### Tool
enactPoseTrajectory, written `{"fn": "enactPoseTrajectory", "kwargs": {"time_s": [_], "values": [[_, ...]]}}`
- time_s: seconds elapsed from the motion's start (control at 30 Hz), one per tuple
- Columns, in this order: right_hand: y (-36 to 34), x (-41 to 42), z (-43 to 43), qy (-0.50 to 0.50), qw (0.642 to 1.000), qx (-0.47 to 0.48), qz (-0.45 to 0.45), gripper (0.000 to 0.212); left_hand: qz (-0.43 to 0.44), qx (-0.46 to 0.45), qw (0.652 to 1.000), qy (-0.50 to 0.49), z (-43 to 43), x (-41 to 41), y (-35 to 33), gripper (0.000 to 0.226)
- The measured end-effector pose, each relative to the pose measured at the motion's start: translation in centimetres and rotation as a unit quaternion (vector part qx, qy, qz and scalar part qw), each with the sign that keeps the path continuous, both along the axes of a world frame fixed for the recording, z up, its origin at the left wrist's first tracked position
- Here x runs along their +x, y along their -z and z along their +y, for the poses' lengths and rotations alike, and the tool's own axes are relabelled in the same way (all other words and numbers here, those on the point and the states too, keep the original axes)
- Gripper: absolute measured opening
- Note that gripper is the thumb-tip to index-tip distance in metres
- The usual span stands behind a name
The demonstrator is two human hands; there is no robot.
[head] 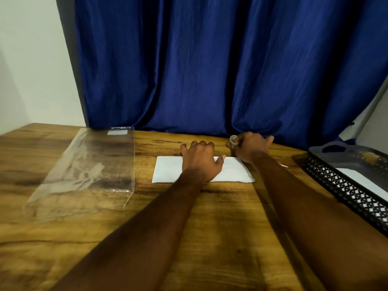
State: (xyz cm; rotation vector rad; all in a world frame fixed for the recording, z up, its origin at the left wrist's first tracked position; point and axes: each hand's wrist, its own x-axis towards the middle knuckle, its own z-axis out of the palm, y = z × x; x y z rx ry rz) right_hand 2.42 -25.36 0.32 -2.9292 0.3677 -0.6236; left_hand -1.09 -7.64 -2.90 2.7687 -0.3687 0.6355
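Forearms (147,223) are crossing the worktop (222,208); left hand (200,159), fingers spread, is pinning the white paper (168,171), ideally firmly, while right hand (252,148) is gripping a clear tube (233,141).

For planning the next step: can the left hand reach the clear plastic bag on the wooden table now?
Probably yes. The left hand rests on the white rectangular paper, and the clear plastic bag lies beside it to the left, with only bare wooden table between them.
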Motion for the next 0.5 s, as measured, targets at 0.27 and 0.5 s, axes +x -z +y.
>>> {"fn": "enactPoseTrajectory", "kwargs": {"time_s": [0.27,0.5], "values": [[-0.3,-3.3,0.9,-0.293,0.858,0.404,-0.125,0.021,0.061,-0.28,0.954,0.088,0.6,0.6,-0.2,0.062],[3.1,-4.4,0.3,-0.304,0.814,0.476,-0.134,0.028,0.093,-0.429,0.869,0.23,0.5,0.0,-1.2,0.062]]}}
